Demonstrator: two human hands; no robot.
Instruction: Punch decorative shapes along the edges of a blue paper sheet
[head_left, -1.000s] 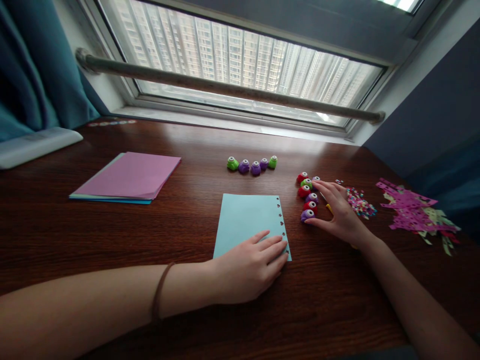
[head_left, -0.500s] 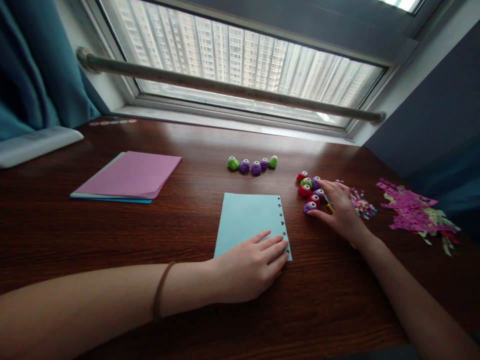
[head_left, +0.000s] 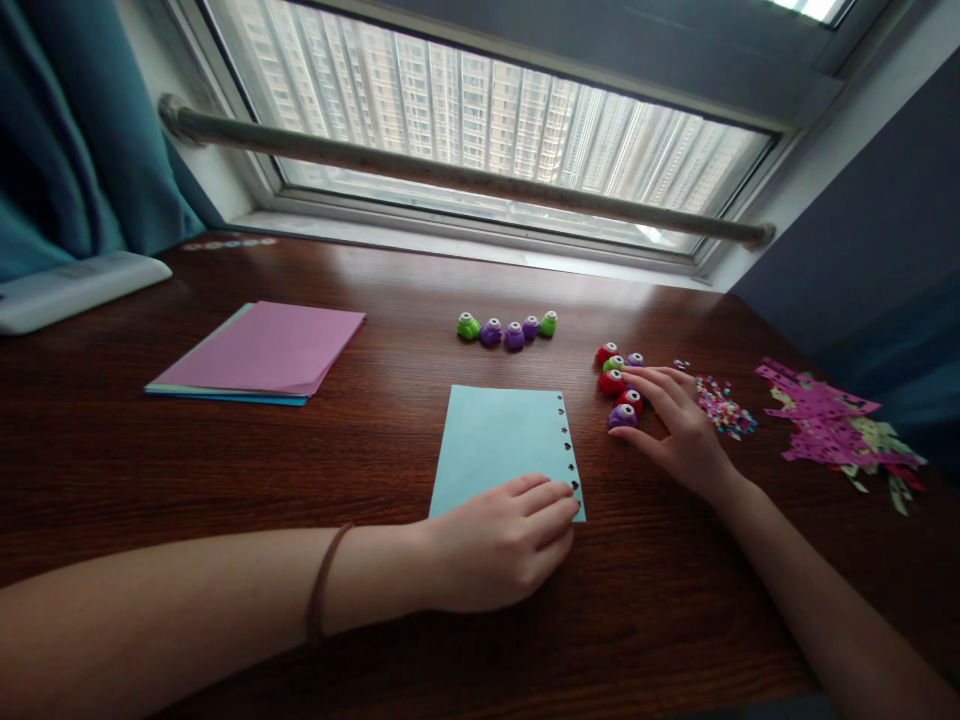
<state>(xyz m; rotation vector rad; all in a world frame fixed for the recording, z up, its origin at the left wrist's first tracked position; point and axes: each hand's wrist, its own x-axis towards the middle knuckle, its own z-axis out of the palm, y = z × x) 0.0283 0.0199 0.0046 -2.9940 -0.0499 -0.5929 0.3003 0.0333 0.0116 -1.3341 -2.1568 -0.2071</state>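
My left hand (head_left: 502,545) rests on the lower right part of a light blue sheet of paper (head_left: 499,430), with its fingers slightly bent and fingertips near the right edge. Small heart and other shapes are punched along that edge. Over at the right, my right hand (head_left: 679,425) reaches across a cluster of small craft punches, thumb and fingers apart. Its thumb tip is at a purple craft punch (head_left: 622,416). Under or beside its fingers are a red craft punch (head_left: 612,382) and a green craft punch (head_left: 613,364). My fingers hide part of the cluster.
Several green and purple punches (head_left: 514,335) stand in a row behind the sheet. A stack of coloured paper (head_left: 262,350) lies left. Tiny punched confetti (head_left: 724,408) and a pile of perforated paper strips (head_left: 832,420) lie right. A metal bar (head_left: 465,180) crosses the window.
The fingers of my left hand have bent a little more. My right hand's fingers have moved slightly left and down over the punches, covering one purple punch and a yellow item.
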